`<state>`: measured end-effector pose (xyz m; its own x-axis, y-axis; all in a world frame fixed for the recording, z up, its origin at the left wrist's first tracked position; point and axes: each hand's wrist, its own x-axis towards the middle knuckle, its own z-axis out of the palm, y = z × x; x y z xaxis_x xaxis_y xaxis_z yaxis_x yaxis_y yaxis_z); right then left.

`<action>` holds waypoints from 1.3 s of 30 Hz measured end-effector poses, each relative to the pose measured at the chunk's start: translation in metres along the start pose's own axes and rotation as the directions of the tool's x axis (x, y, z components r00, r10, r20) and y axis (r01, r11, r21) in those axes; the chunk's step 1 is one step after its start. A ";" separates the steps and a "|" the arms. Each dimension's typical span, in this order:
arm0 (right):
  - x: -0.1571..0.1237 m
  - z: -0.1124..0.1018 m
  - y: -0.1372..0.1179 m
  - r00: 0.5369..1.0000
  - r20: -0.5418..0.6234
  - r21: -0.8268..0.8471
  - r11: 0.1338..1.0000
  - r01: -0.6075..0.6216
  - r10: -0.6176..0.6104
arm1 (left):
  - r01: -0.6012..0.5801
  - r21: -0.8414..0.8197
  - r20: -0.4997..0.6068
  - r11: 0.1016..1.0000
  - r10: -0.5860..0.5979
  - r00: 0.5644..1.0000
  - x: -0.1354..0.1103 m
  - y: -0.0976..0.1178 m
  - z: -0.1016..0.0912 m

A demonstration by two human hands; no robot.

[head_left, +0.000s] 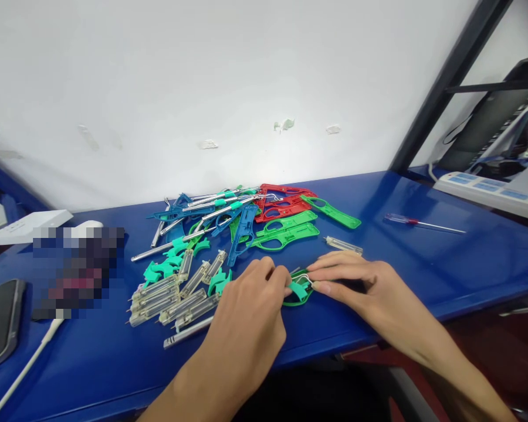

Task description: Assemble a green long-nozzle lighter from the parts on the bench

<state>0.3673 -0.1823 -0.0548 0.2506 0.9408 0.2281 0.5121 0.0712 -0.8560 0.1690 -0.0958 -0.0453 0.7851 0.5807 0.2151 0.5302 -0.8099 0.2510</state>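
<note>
Low over the table's front, both hands are at a green lighter casing [297,303] with a teal trigger [298,289] and a looped white wire [305,276] in it. My left hand [256,308] is closed, its fingers curled at the casing's left end by the trigger. From the right, my right hand [361,280] pinches the casing's other end near the wire; its fingertips hide part of it. A metal lighter tube [187,334] runs toward the casing, partly behind my left hand. Clear fuel tanks [193,308] lie left of that hand.
Behind are blue lighter casings [244,231], green casings [286,234], red casings [286,208] and metal tubes [158,251]. Teal triggers [161,269] lie left. One clear tank [343,245] and a screwdriver [422,223] lie right. A phone [0,322] and white cable [26,369] are far left.
</note>
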 end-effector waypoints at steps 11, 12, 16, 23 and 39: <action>-0.001 0.001 0.001 0.999 -0.047 -0.009 1.000 0.004 -0.004 | -0.018 0.047 -0.029 0.999 0.019 0.999 0.001 0.001 0.003; -0.001 0.001 0.001 0.999 -0.053 -0.012 1.000 0.002 -0.002 | -0.016 0.050 -0.033 0.999 0.018 0.999 0.001 0.001 0.002; -0.001 0.001 -0.001 0.999 -0.040 -0.002 1.000 0.006 -0.006 | -0.022 0.041 -0.030 0.999 0.024 0.999 0.000 0.002 0.001; -0.001 0.000 -0.005 1.000 -0.015 0.060 0.998 0.021 -0.020 | -0.039 0.012 -0.024 0.999 0.040 0.999 -0.001 0.001 -0.001; -0.001 0.004 -0.006 0.999 -0.009 0.019 0.999 0.038 -0.038 | -0.027 0.049 0.024 0.998 0.025 0.999 0.001 0.002 -0.001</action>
<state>0.3611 -0.1821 -0.0516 0.2386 0.9344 0.2644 0.5052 0.1131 -0.8556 0.1703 -0.0968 -0.0439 0.8059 0.5578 0.1986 0.5242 -0.8281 0.1988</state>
